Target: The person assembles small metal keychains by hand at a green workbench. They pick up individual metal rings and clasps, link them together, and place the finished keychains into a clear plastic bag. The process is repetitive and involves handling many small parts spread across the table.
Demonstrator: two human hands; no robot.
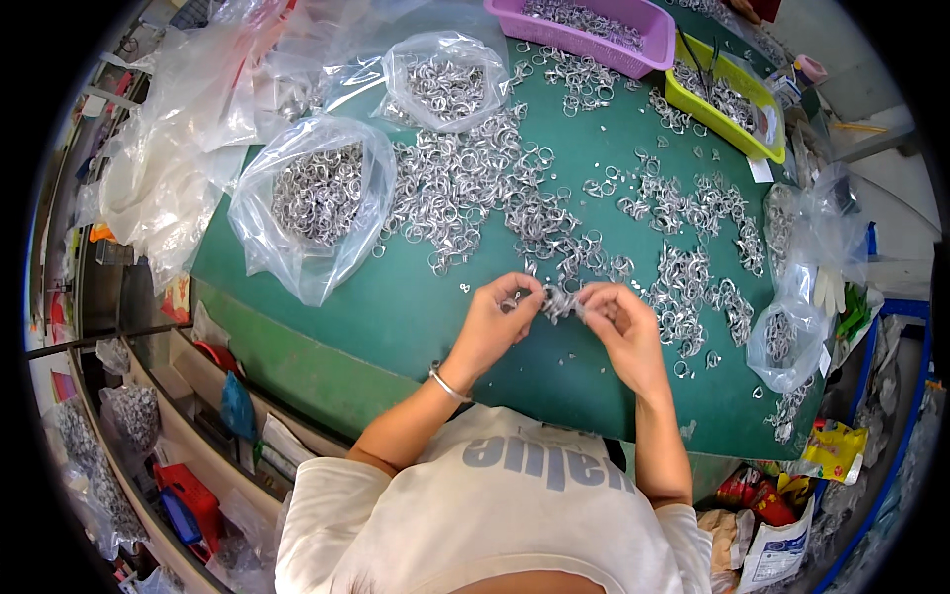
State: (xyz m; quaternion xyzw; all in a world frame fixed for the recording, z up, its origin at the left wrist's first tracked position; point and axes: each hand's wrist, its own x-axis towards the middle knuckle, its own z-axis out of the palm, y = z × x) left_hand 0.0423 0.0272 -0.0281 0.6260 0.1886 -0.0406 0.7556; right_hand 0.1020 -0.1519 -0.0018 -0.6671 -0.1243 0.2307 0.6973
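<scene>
My left hand [498,322] is over the near middle of the green table, thumb and forefinger pinched together, with silver metal pieces showing inside its curled fingers. Close by on the right, my right hand [625,332] also has its thumb and fingertips brought together. A small cluster of silver metal rings [559,301] sits between the two sets of fingertips, slightly blurred; exactly which pieces each hand grips is hard to make out. Just beyond the hands spreads a large loose pile of similar rings [460,183]. More rings [683,297] lie to the right.
Two clear plastic bags of rings, one nearer [319,198] and one farther [445,84], stand open at the left. A purple basket [643,45] and a yellow-green basket [727,129] hold more at the back. Another bag [787,342] lies at the right edge. Drawers [188,436] are at the lower left.
</scene>
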